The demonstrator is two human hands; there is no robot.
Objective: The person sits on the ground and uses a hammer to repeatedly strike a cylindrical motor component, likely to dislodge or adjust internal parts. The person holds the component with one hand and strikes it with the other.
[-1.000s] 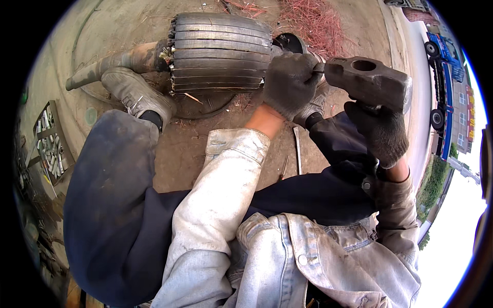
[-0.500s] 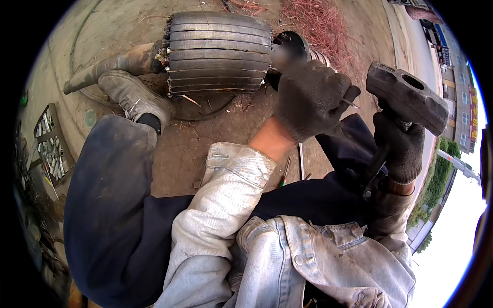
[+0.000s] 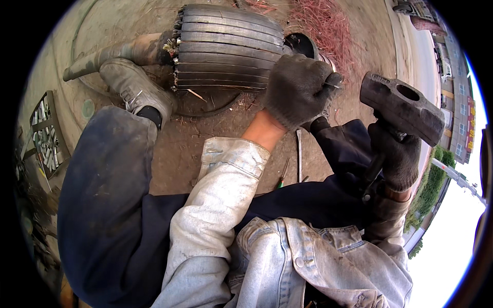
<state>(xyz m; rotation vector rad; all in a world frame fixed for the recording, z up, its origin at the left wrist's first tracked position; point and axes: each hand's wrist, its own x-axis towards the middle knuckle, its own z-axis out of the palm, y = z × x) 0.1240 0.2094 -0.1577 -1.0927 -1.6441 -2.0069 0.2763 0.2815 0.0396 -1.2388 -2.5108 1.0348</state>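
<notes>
Head view: slotted metal cylinder [image 3: 228,49] lay on the ground, ahead and to the left of the left hand [image 3: 297,93]. Long axis ran roughly left-right; a stepped shaft [image 3: 120,55] stuck out of its left end. Left hand was clearly nearer: gloved fist closed round a thin metal rod [image 3: 332,84], overlapping the cylinder's right end in view. Couldn't tell if fist or rod touched it; rod's other end was hidden by the fist. Short stub of rod poked out on the thumb side, toward the hammer [image 3: 403,108].

Right hand [image 3: 396,159], also gloved, was wrapped round the hammer's handle, well right of the cylinder and closer to the body. Key relation: hammer head sat right of the rod stub, open gap between, long axis sloping down to the right, its left end nearest the rod. Red strands [image 3: 323,36] lay on the ground beyond the left hand.
</notes>
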